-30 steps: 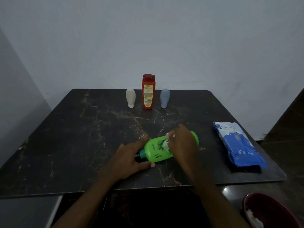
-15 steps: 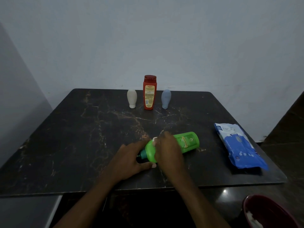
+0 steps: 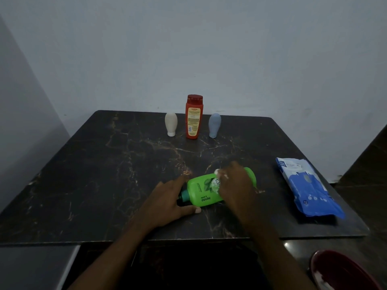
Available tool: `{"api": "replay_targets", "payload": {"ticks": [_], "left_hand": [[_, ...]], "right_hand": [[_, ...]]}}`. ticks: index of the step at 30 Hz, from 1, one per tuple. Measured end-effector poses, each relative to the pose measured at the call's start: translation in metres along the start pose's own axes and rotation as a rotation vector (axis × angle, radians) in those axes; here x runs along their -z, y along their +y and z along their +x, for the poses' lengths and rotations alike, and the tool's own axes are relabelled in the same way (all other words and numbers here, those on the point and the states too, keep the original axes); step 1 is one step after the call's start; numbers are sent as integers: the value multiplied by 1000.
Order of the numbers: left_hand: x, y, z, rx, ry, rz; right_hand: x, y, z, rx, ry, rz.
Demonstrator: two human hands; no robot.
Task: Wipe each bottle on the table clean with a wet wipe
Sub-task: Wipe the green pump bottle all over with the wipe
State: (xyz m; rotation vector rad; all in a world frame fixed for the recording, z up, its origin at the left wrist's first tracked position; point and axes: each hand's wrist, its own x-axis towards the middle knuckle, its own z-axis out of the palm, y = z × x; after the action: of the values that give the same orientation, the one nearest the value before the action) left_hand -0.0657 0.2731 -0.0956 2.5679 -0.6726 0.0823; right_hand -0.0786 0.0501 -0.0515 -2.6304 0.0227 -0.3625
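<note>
Green bottle [image 3: 201, 190] lay on its side near the table's [image 3: 104, 174] front edge. My left hand [image 3: 167, 203] gripped its dark cap end. My right hand [image 3: 236, 189] clutched a wet wipe [image 3: 218, 174] against its middle. Red bowl [image 3: 335, 255], lower right, off the table: white scraps inside.
</note>
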Motion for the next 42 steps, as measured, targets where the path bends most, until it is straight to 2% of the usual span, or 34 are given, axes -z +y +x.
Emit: {"api": "replay_targets", "payload": {"ticks": [2, 5, 10, 14, 24, 30, 33, 35, 39, 42], "left_hand": [[-1, -1, 1, -6, 6, -2], [-2, -1, 1, -18, 10, -2], [-2, -3, 1, -16, -4, 2], [-2, -2, 0, -42, 4, 23], [1, 3, -2, -90, -3, 29], [4, 6, -5, -141, 82, 49], [6, 6, -6, -154, 106, 19], [5, 6, -6, -154, 115, -1], [6, 7, -6, -168, 126, -6], [6, 9, -8, -182, 155, 9]], "right_hand": [[-15, -24, -10, 108, -18, 102], [-30, -40, -14, 270, 5, 129], [-33, -35, -35, 357, 27, 169], [-32, -30, -40, 352, 61, 193], [-18, -52, -12, 301, -95, 41], [11, -5, 24, 91, -140, -73], [29, 38, 30, -95, -53, -71], [32, 55, 27, -139, -45, -87], [20, 37, 13, -121, -35, -148], [-3, -6, -4, 28, 29, -56]]}}
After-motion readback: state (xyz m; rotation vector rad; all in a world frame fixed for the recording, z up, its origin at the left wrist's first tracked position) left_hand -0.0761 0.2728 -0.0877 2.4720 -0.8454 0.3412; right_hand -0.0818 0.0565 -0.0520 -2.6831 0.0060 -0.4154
